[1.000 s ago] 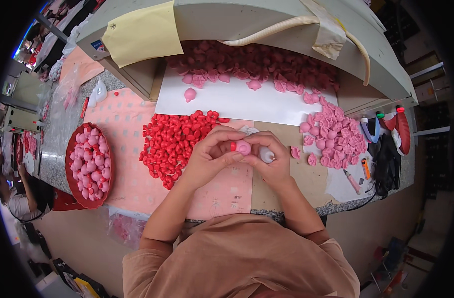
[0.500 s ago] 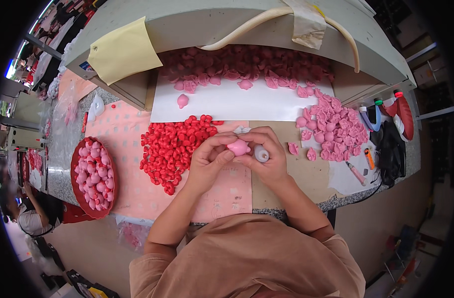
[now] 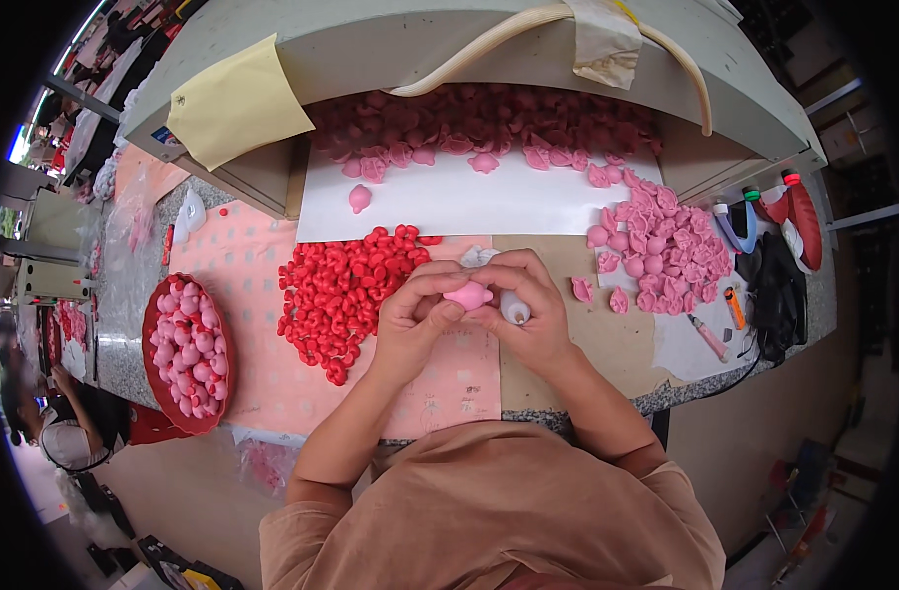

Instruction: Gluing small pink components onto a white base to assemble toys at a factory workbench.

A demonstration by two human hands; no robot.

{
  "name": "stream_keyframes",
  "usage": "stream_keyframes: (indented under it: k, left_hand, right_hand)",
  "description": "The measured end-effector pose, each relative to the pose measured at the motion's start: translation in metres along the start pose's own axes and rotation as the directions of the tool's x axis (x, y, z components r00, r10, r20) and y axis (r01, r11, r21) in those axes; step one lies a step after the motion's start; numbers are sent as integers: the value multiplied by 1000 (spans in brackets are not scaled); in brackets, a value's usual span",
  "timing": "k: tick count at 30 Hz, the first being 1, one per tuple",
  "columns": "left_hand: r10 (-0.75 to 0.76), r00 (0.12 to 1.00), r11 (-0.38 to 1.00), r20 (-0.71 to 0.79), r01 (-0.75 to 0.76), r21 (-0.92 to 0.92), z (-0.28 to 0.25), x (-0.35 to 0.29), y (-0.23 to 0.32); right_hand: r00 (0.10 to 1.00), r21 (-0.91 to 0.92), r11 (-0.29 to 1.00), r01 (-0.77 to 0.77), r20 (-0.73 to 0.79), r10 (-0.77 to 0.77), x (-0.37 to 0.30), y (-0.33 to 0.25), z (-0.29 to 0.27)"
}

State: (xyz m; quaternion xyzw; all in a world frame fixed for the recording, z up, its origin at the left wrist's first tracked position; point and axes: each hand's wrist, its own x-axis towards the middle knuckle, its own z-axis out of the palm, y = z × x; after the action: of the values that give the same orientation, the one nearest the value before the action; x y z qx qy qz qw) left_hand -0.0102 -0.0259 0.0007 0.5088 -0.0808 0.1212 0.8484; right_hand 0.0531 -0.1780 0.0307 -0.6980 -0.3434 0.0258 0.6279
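Observation:
Both hands meet over the front middle of the bench around a small pink rounded plastic piece [image 3: 468, 295] with knobs at its ends. My left hand [image 3: 413, 320] pinches it with thumb and fingertips. From the other side my right hand [image 3: 536, 320] grips it too, and a small whitish translucent bottle [image 3: 514, 308] is tucked in that palm. Just left of my hands lies a heap of glossy red rounded parts [image 3: 333, 295]. A crumpled white scrap [image 3: 477, 257] shows behind my fingers.
A red bowl [image 3: 230, 379] of pink-and-red pieces stands at left. Pink shells pile up at right [image 3: 666, 241] and under a grey hood [image 3: 371, 59]. An orange cutter [image 3: 734, 308], a tube [image 3: 708, 337] and black cloth [image 3: 776, 295] lie far right. Another person [image 3: 71, 433] works at far left.
The pink piece has turned slightly between my fingers. My hands stay almost in the same place, and the whole view has shifted a little.

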Motion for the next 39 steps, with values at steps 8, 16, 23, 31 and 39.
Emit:
stream_keyframes:
  k: [8,16,23,31,39]
  left_hand:
    - [1,1000,997,-28,1,75,-4,-2,5]
    - [30,992,978,-122,-4,210,-9,-7,31]
    - [643,740,-14,-198,270,963,-116,-63,135]
    - [670,703,-153,-238,444,883,-143,-88,172]
    - [596,803,792,-19,-583,183,94,-13,155]
  right_hand:
    - [993,-95,990,104,-46,-109,2,4,7]
    - [992,175,978,-115,-26,122,-2,5,14]
    - [959,246,948,-200,-148,241,-10,0,-26]
    - [905,138,938,-317,-251,343,-14,2,-53]
    - [880,21,911,-412,-249,404,-49,-3,-77]
